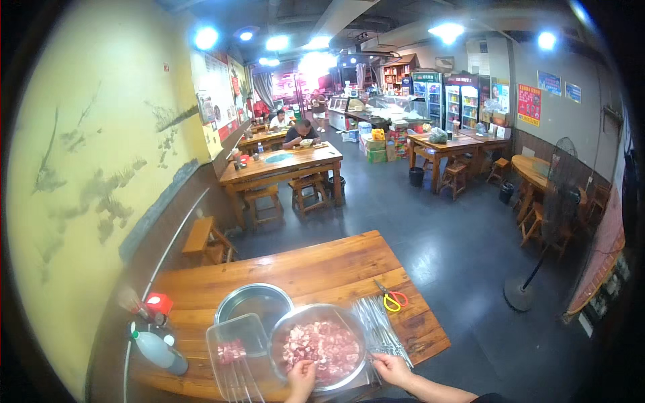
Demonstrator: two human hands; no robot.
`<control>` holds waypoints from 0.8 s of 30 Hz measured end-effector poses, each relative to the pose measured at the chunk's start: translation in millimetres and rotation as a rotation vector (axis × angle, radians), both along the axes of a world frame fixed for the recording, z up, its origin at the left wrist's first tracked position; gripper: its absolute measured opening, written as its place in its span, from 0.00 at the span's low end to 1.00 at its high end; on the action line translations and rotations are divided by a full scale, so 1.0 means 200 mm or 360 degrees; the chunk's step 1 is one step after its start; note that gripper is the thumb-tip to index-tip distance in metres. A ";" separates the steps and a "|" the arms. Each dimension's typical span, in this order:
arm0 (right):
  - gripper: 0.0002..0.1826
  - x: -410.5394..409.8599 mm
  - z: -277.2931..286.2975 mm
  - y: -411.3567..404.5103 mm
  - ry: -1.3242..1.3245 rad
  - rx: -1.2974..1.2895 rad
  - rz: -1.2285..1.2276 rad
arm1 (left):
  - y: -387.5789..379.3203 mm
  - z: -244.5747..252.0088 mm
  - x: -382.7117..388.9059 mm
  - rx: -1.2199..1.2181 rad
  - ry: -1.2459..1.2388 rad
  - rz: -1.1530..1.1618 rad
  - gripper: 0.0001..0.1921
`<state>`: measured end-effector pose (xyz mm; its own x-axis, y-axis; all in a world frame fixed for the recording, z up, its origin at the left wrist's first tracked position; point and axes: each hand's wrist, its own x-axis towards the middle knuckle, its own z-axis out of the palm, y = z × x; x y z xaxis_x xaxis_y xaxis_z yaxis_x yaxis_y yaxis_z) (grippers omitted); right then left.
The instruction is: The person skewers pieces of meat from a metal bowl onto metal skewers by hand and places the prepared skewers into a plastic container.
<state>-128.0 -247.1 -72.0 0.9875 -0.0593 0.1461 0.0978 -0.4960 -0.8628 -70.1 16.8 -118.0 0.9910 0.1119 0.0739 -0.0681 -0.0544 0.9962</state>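
Note:
A steel bowl (367,347) of raw diced meat (322,347) sits before me on the wooden table. Over its near left edge is my left hand (301,377), thumb and fingers drawn together at the meat; whether a piece is pinched there is too small to tell. Just right of the rim, my right hand (392,368) has its fingertips together by a pile of metal skewers (380,322); I cannot tell if it grips one. Left of the bowl, a clear plastic container (214,373) holds a little meat (232,351) and several loaded or bare skewers (242,383).
Behind the bowl lies a round steel pan (254,287). Scissors (392,298) with red and yellow handles rest beyond the skewers. A bottle (158,352) and a red box (159,304) stand at the left wall. A floor fan (524,297) is at right; people (301,135) sit farther off.

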 end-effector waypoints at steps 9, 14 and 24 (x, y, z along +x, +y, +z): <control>0.12 0.02 -0.09 -0.06 -0.0060 0.0270 -0.0025 | -0.01 -0.03 0.03 0.0374 0.0012 -0.0010 0.08; 0.13 0.06 -0.02 -0.03 -0.0021 0.0615 -0.0117 | -0.03 -0.02 0.05 0.0413 -0.0023 0.0006 0.07; 0.15 0.01 0.15 0.02 -0.0142 0.0458 -0.0055 | -0.03 0.06 0.03 0.0413 -0.0035 -0.0003 0.03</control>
<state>-126.6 -243.0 -41.8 0.9682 -0.1444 0.2044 0.1667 -0.2370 -0.9571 -64.1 11.0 -105.4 0.9890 0.0846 0.1213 -0.0898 -0.3077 0.9472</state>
